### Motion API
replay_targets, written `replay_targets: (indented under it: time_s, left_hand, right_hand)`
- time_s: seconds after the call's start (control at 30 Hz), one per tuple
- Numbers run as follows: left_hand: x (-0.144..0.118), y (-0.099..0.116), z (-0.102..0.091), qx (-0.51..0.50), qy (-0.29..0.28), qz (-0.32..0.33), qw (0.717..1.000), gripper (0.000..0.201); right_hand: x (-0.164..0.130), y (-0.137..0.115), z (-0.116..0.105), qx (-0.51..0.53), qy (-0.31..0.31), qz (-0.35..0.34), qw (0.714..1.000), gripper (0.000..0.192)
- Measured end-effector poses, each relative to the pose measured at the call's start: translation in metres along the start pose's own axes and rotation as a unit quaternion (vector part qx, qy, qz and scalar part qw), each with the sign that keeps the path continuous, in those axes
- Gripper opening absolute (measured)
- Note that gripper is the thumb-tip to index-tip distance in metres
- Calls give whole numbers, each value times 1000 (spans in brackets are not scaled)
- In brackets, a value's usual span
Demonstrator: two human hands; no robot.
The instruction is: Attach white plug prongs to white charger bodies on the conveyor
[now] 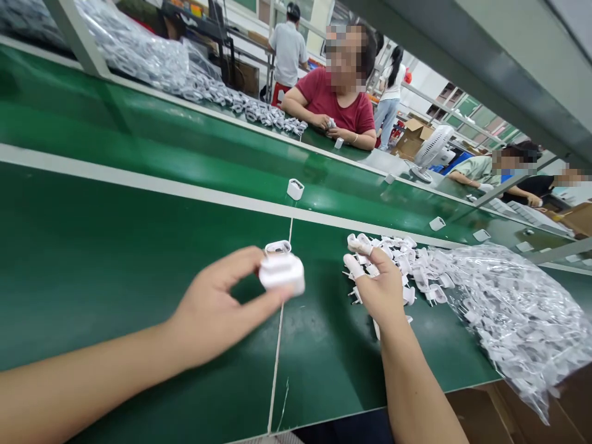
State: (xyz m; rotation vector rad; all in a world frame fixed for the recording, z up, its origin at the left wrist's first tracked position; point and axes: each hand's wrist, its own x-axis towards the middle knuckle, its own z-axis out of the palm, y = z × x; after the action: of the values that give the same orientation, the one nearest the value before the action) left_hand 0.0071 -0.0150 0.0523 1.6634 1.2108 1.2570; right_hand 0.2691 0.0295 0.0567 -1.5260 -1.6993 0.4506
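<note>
White charger housing (282, 272) pinched between thumb and fingers of left hand (217, 308), held above green belt (115, 259). Right hand (382, 290), fingertips capped, is loosely curled over the loose plug parts (402, 262) beside the clear bag (513, 308), clasping nothing visible. Judgement: keep the housing level and steady; pick one single part, prongs oriented first. No readable writing or brand.

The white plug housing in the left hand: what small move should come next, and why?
Probably the right hand should pinch one small white part from the loose pile it rests on. The left hand already holds the white plug housing above the green table, while the right hand's fingers look empty.
</note>
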Motion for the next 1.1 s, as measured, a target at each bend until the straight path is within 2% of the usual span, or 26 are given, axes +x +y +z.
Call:
replay_targets:
  time_s: [0.03, 0.07, 0.13, 0.17, 0.23, 0.3, 0.4, 0.53, 0.6, 0.67, 0.73, 0.8, 0.9, 1.0, 1.1]
  left_hand:
    - [15, -3, -8, 28, 49, -33, 998, 29]
    - [32, -8, -18, 57, 95, -67, 992, 34]
    - [72, -25, -41, 120, 155, -95, 976, 39]
    - [93, -37, -53, 159, 174, -98, 967, 39]
    - [128, -64, -75, 215, 192, -119, 950, 44]
    - [152, -89, -91, 230, 197, -145, 942, 48]
    - [167, -112, -99, 237, 208, -163, 935, 47]
    - [168, -118, -89, 262, 250, -151, 920, 55]
    - [170, -115, -77, 288, 286, -105, 908, 68]
    - [177, -113, -61, 319, 262, -38, 910, 72]
    - [191, -112, -42, 335, 198, -6, 921, 71]
    - [207, -113, -23, 328, 163, -39, 930, 69]
    - [223, -118, -4, 304, 166, -96, 933, 61]
    - [220, -116, -1, 286, 163, -85, 941, 49]
    - [193, -102, -12, 276, 166, -29, 946, 59]
  right_hand:
    - [3, 3, -2, -118, -4, 11, 993, 33]
    - [6, 5, -3, -228, -31, 27, 973, 37]
    - [9, 6, -5, -374, -110, 72, 918, 43]
    - [9, 5, -6, -406, -143, 91, 898, 46]
    - [9, 3, -7, -422, -173, 105, 884, 50]
    - [9, 2, -7, -416, -160, 102, 890, 50]
    - [9, 3, -7, -404, -134, 91, 900, 42]
    - [9, 7, -7, -400, -129, 74, 904, 39]
    - [10, 9, -8, -402, -128, 57, 905, 37]
    - [11, 10, -8, -363, -106, 50, 925, 32]
    - [12, 12, -7, -292, -73, 54, 952, 28]
    - [14, 13, -7, -229, -46, 63, 970, 26]
    - [16, 14, -5, -159, -21, 79, 984, 21]
    - [17, 13, -3, -67, -21, 104, 992, 28]
    - [16, 8, -2, 122, -51, 167, 977, 28]
